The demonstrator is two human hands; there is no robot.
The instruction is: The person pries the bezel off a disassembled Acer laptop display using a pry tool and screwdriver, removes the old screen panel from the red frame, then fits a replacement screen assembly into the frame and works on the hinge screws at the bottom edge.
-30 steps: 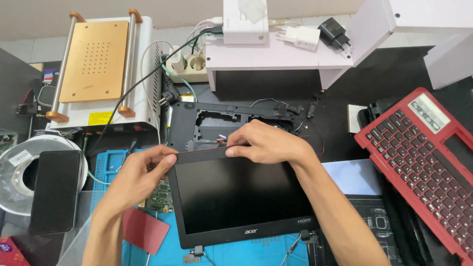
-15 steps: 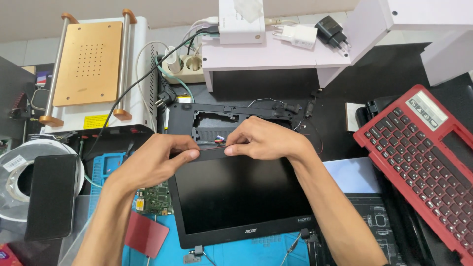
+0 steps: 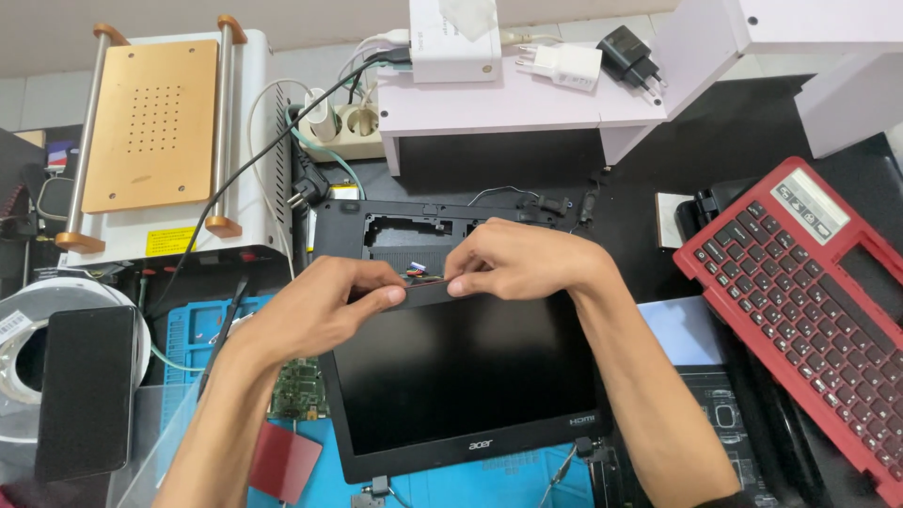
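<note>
Now | left hand (image 3: 315, 310) fingers pinch laptop screen (image 3: 461, 376) top edge | right hand (image 3: 522, 263) fingers pinch small connector (image 3: 420, 276)

A glossy black rectangular laptop screen panel (image 3: 466, 376) is showing white lettering along its black bezel. A red plastic keyboard shell with dark red keys (image 3: 800, 301) is lying on the black desk (image 3: 743, 141). A bright blue work mat (image 3: 193, 329) is peeking out with a small green circuit board (image 3: 299, 388) and a dark red flat cover (image 3: 282, 461). A white machine with a tan perforated plate (image 3: 155, 113) is carrying a yellow label. A pale lilac shelf (image 3: 508, 103) is bearing a white charger (image 3: 562, 64) and a black charger (image 3: 628, 49).
</note>
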